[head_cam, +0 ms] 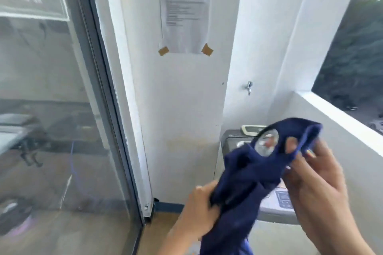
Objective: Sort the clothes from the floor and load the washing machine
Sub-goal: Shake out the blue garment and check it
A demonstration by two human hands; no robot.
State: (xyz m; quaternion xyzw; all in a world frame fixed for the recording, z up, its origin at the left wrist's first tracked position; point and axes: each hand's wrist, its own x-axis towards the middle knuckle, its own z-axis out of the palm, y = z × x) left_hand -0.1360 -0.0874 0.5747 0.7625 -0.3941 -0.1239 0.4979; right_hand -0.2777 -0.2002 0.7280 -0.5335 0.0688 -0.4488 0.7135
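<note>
Up in front of the camera, both hands are holding a dark blue garment (246, 174) in the air, off the floor. The left hand (199, 205) is curling its fingers tightly round a bunched middle part of the cloth, while the right hand (315, 174) is pinching the upper edge, with a fingertip poking through from behind the fabric and the thumb lying along the front. The cloth is stretching slantwise between the two hands, and its lower end is hanging down past the left wrist toward the bottom of the frame. An oval gap in the top of the garment is showing part of the washing machine (277, 207) behind it; the grey top-loading machine is standing in the corner just beyond the hands, its control panel peeking out below the right hand, and whether its lid is up cannot be told. To the right a white parapet ledge (339, 114) is closing in the side, with trees beyond it. To the left a glass sliding door (62, 109) is running along the narrow strip of wooden floor (157, 232). On the white wall ahead a printed sheet (184, 14) is hanging by brown tape, and a small metal tap (249, 87) is sticking out above the machine.
</note>
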